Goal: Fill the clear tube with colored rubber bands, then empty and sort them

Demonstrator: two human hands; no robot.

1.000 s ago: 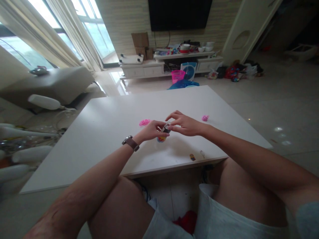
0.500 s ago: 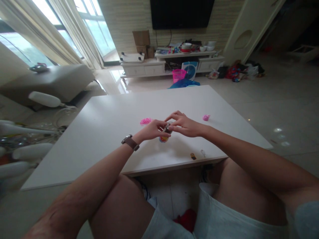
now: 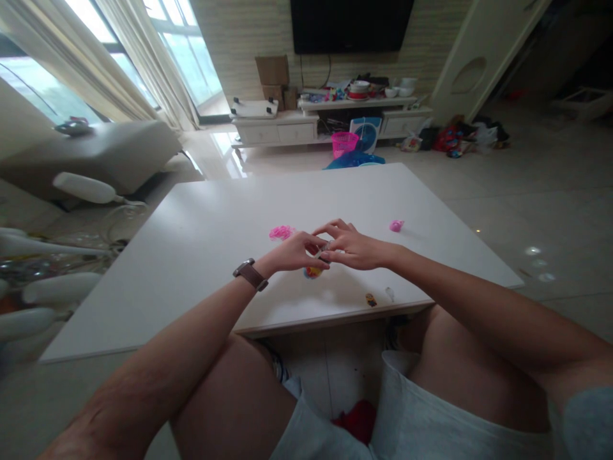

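Over the middle of the white table, my left hand [image 3: 301, 250] and my right hand [image 3: 357, 246] meet, fingers bent together. Between their fingertips is a small object with a shiny metallic part [image 3: 326, 246]; the fingers cover most of it, so its kind is hidden. Just below my left hand lies a small yellow, red and blue thing [image 3: 313, 273], partly covered. A pink bunch of small loops or beads [image 3: 281, 232] is beyond my left wrist. To the right sits a pink toy-like piece [image 3: 396, 225]. Near the front edge are a yellow-and-dark figure [image 3: 370, 299] and a clear loop [image 3: 389, 294].
The white table [image 3: 211, 255] spans the space before my knees. White-padded chair parts [image 3: 83, 187] stand off its left side. Past its far edge are a pink basket [image 3: 344, 144], blue plastic [image 3: 355, 160] and a low white cabinet [image 3: 268, 133].
The small object has turned between my fingers, and less of its brown side shows. My right fingers have shifted slightly down and closer to my left hand.
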